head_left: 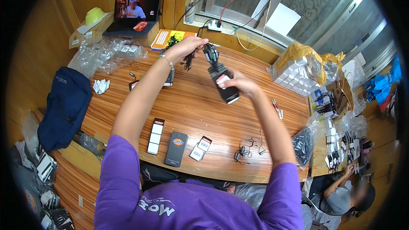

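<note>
Over the far middle of the table, my right hand [242, 83] grips a stack of black hang tags [230, 95], thumb lying across their red and white label. From the stack's upper end, a bunch of black strings with small plastic seals [211, 53] runs up toward my left hand [188, 47]. The fingers of that hand are pinched together at the strings' top, and more dark cords [188, 62] hang beneath it. Partly behind my left forearm lies another stack of tags [169, 78]. Nearer me are a long card with white panels [156, 137], a dark grey tag [176, 149] and small barcode tags [201, 148].
Loose black strings [245, 150] and red-handled snips [277, 108] lie to the right. White boxes [294, 75] in plastic stand at the far right; a laptop [134, 12] stands far left. A navy bag [64, 106] hangs over the left edge. Another person [341, 196] works at lower right.
</note>
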The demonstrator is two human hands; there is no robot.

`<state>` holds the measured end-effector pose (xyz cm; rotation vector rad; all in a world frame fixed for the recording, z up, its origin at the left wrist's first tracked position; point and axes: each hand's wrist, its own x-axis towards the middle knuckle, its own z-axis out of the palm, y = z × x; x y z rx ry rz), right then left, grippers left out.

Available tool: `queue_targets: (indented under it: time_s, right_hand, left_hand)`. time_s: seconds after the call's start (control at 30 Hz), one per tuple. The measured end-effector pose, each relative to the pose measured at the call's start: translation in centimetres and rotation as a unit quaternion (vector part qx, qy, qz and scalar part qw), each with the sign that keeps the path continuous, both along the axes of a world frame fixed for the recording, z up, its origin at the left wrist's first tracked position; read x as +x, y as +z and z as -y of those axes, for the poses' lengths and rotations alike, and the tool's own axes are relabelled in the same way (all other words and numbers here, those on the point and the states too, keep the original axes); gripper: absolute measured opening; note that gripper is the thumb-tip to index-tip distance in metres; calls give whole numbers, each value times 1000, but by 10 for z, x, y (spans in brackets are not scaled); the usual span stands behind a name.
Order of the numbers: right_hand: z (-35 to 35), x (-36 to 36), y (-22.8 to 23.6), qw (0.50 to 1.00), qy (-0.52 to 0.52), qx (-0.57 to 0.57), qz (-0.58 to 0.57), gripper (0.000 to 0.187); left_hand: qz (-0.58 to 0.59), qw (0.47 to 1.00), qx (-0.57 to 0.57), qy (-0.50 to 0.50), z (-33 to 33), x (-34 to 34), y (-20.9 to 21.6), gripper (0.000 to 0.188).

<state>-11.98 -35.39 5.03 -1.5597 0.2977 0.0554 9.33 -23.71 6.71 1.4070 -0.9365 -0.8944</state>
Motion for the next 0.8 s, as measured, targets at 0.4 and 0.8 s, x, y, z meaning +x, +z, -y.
queue_targets:
  time_s: [0.4, 0.8]
  right_hand:
    - [-34, 104, -99, 963, -184, 187, 62, 76]
    - [-23, 131, -103, 977, -206, 25, 40, 58]
  left_hand:
    - [-140, 961, 5, 239, 73, 74, -95, 24]
    - [-68, 942, 22, 329, 110, 112, -152, 32]
